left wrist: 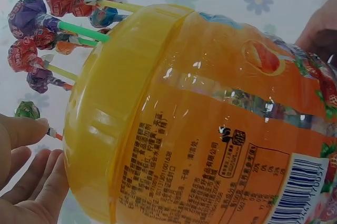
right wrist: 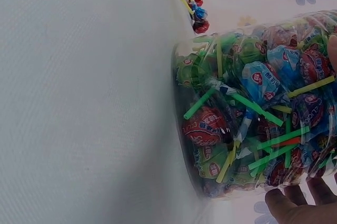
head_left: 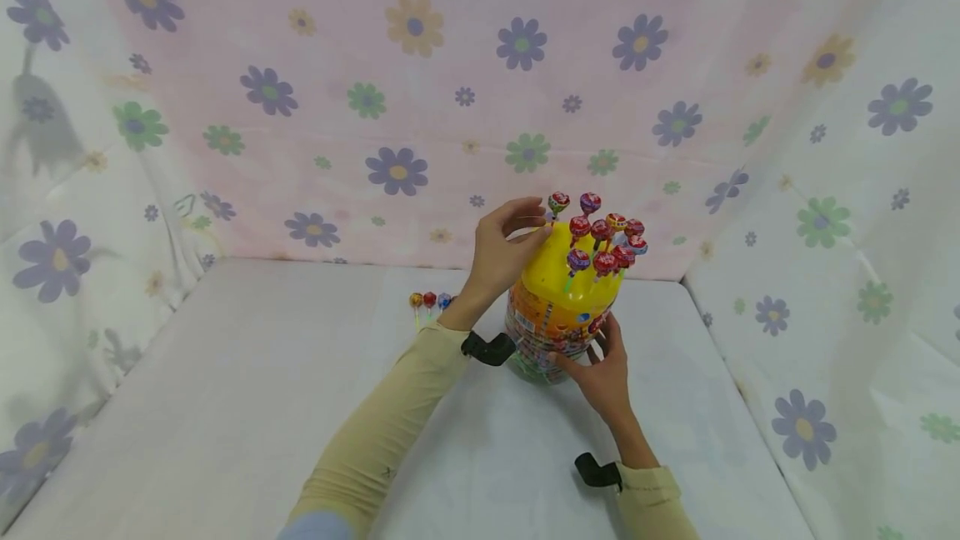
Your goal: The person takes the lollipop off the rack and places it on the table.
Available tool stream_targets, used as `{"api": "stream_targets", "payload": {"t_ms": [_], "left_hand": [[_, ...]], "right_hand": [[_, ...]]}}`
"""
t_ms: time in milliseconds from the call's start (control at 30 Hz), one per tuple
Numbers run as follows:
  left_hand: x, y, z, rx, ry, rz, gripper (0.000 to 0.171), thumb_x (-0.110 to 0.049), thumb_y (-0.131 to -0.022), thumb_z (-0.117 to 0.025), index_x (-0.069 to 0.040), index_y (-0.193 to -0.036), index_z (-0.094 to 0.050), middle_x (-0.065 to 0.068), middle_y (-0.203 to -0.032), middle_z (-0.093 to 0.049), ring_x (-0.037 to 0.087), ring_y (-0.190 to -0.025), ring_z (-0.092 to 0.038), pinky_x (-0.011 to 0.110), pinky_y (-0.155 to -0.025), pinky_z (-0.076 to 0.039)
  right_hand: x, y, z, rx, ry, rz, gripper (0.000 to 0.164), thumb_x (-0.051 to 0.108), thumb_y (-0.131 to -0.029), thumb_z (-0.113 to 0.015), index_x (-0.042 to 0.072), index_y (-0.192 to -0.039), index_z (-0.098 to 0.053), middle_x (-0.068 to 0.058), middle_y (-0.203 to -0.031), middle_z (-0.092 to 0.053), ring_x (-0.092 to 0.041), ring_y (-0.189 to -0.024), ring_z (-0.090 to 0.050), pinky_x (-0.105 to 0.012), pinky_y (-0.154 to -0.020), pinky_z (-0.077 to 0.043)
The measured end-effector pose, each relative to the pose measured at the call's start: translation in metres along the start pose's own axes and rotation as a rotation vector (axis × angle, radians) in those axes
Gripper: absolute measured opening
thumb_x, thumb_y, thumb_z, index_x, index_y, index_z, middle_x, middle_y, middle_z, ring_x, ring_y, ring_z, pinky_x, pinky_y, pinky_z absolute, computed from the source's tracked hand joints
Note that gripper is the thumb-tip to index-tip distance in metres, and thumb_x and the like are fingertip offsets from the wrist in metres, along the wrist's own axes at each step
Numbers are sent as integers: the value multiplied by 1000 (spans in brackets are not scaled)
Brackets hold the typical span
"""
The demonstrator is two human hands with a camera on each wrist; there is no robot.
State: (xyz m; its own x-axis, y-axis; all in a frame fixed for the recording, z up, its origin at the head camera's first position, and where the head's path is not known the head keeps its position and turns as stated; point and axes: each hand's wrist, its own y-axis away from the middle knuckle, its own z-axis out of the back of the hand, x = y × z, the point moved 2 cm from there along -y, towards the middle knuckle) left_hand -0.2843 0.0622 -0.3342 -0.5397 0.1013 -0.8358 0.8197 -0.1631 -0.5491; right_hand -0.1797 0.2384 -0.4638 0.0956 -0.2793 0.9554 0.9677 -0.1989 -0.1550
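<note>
A clear jar (head_left: 566,327) with a yellow lid (head_left: 562,269) and an orange label stands upright on the table, filled with wrapped lollipops (right wrist: 260,79). Several lollipops (head_left: 603,263) stand with their sticks in the lid. At the lid's left edge, my left hand (head_left: 506,244) pinches a green-wrapped lollipop (left wrist: 27,110) between thumb and fingers; its orange stick reaches the lid, partly hidden by the thumb. My right hand (head_left: 606,373) grips the jar's lower right side, thumb in front and fingers round the far side.
More lollipops (head_left: 429,299) lie in a row on the white table (head_left: 300,390), left of the jar and partly hidden behind my left arm. Flower-patterned cloth (head_left: 450,107) walls in the table at the back and sides.
</note>
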Motion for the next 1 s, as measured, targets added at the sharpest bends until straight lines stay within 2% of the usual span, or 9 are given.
{"api": "stream_targets", "payload": {"t_ms": [367, 600, 800, 1000], "left_hand": [[2, -12, -7, 6, -43, -28, 34, -4, -96, -69, 3, -129, -65, 20, -118, -70, 31, -107, -70, 31, -94, -59], [4, -15, -10, 22, -31, -47, 29, -3, -97, -67, 4, -125, -67, 22, -115, -71, 33, -105, -70, 36, -93, -60], [4, -19, -12, 24, -62, -50, 28, -4, -97, -68, 4, -124, -67, 20, -114, -71, 30, -103, -69, 31, -92, -60], [0, -23, -12, 8, -9, -113, 26, 1, -95, -68, 6, -121, -67, 22, -110, -71, 32, -100, -70, 33, -89, -61]], "right_hand": [[0, 0, -1, -2, -11, 8, 97, 7, -85, -83, 10, -160, -21, -19, -161, -32, -43, -148, -33, -58, -120, -31], [1, 1, 0, -7, -5, 4, 97, 6, -85, -83, 10, -160, -22, -18, -161, -32, -43, -148, -33, -59, -119, -31], [0, 0, 0, -7, -3, -3, 98, 6, -85, -83, 10, -160, -21, -18, -162, -31, -42, -148, -32, -59, -120, -31], [0, 0, 0, -9, 3, -12, 98, 7, -85, -83, 10, -160, -21, -18, -162, -31, -42, -148, -32, -59, -119, -31]]}}
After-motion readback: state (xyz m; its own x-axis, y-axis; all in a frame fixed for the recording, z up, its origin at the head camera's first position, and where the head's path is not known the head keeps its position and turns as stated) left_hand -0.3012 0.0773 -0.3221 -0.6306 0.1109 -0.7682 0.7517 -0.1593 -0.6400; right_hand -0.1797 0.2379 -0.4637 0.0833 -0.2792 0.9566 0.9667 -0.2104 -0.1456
